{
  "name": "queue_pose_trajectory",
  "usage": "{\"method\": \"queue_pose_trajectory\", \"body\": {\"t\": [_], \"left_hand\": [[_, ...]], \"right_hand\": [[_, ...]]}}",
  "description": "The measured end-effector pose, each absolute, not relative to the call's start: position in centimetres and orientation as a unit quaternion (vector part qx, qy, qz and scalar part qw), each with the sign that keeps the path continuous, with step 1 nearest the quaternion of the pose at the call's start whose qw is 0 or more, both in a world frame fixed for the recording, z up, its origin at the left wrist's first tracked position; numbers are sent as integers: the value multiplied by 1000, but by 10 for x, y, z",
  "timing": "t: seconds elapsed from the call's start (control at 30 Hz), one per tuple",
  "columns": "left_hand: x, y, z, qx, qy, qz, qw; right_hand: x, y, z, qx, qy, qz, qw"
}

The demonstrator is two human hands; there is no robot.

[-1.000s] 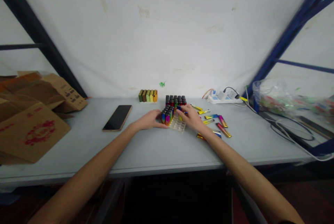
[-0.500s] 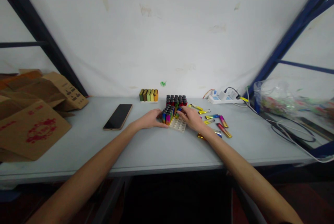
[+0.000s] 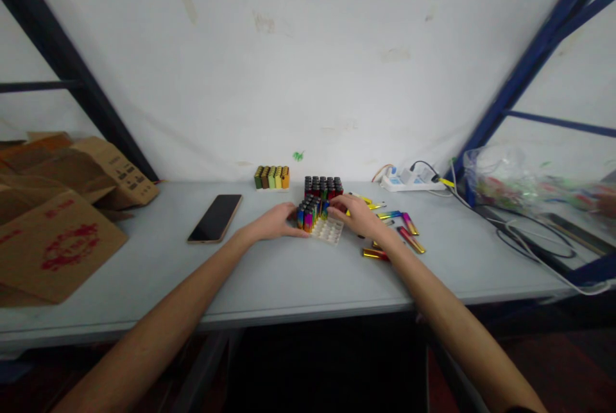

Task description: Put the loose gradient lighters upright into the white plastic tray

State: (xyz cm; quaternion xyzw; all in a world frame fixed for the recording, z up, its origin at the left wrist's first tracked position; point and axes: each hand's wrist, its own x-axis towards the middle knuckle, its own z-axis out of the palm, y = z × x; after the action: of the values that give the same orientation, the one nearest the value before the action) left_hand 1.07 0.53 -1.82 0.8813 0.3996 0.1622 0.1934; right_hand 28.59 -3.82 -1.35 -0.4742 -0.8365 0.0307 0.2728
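A pale tray with round pockets (image 3: 328, 231) lies on the table, its left and back part filled with upright shiny rainbow-coloured lighters (image 3: 308, 217). My left hand (image 3: 278, 222) is curled against the tray's left side, thumb at the front corner and fingers behind, steadying the tray and its lighters. Over the tray's back right part, my right hand (image 3: 356, 215) pinches a bluish lighter (image 3: 326, 208) upright; its lower end is hard to make out. Directly behind stands another block of dark-topped lighters (image 3: 323, 186). Loose metallic lighters (image 3: 410, 240) lie scattered right of my right hand, some hidden by the forearm.
A block of yellow and green lighters (image 3: 272, 177) stands by the wall. A phone (image 3: 215, 219) lies at left, near cardboard boxes (image 3: 67, 246). A power strip (image 3: 411, 180), cables (image 3: 534, 233) and a plastic bag (image 3: 500, 176) are at right.
My right hand and forearm have shifted slightly right, covering more of the loose lighters, with the bluish lighter still at the fingertips. My left hand stays at the tray. The view has shifted slightly.
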Motion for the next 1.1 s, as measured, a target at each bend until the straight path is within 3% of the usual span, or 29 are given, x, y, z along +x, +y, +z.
{"method": "queue_pose_trajectory", "body": {"t": [0.23, 0.53, 0.83, 1.0, 1.1], "left_hand": [[11, 5, -16, 888, 390, 159, 184], [12, 1, -11, 887, 396, 153, 183], [12, 4, -14, 888, 393, 154, 183], [11, 4, -14, 887, 394, 156, 183], [11, 2, -14, 884, 402, 157, 180]], "right_hand": [[345, -20, -8, -640, -746, -47, 181], [357, 5, -34, -653, -736, -44, 177], [351, 5, -23, -641, -712, -17, 286], [335, -11, -12, -536, -677, 232, 448], [314, -25, -5, -470, -668, 304, 490]]}}
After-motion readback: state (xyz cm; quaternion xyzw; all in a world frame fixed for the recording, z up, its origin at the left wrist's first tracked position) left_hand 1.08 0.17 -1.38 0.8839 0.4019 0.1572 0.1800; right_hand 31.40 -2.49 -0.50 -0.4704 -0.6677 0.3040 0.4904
